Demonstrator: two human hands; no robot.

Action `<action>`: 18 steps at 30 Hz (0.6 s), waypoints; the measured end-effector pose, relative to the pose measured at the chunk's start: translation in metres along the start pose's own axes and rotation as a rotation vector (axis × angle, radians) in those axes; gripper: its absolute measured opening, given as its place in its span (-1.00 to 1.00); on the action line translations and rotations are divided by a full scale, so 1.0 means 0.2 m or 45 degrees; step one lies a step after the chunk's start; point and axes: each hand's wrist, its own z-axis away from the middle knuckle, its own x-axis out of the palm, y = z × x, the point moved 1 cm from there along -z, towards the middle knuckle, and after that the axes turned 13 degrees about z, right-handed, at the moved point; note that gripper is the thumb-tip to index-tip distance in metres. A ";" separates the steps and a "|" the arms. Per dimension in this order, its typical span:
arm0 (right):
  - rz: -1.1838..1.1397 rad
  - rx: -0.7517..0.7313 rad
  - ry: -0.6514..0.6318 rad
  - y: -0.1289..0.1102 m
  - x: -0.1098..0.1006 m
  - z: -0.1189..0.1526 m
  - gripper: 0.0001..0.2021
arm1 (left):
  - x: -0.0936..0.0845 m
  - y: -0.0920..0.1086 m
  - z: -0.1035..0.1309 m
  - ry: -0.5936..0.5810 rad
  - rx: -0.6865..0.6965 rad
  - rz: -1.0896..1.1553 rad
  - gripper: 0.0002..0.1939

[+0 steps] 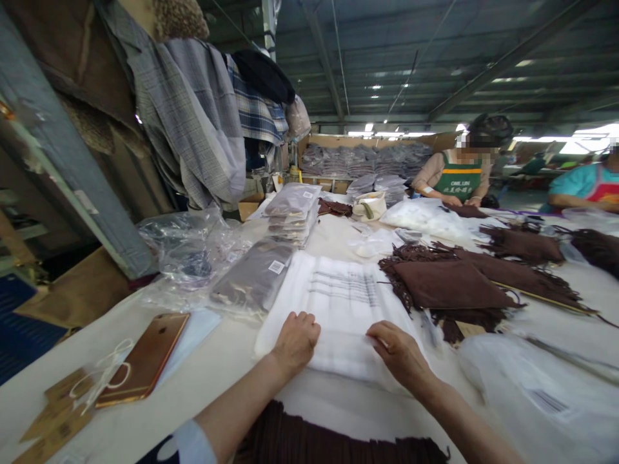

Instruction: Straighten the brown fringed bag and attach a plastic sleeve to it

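Head view: left hand (296,339) and right hand (397,348), fingers curled, knuckles up, both pressing on near end of a stack of clear plastic bags (338,303) lying flat at centre of tabletop (222,367). Phone (145,357) at left; brown fringed pieces (449,283) just to right w/ co-workers beyond

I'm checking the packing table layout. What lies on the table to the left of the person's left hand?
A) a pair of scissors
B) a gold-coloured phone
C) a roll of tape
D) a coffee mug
B: a gold-coloured phone lies flat on the table, off to the left of the left hand, which rests on a stack of clear plastic bags.
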 end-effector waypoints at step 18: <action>-0.882 1.229 0.372 0.09 -0.14 0.35 -0.69 | -0.14 -0.30 0.29 0.720 -0.913 1.390 -0.76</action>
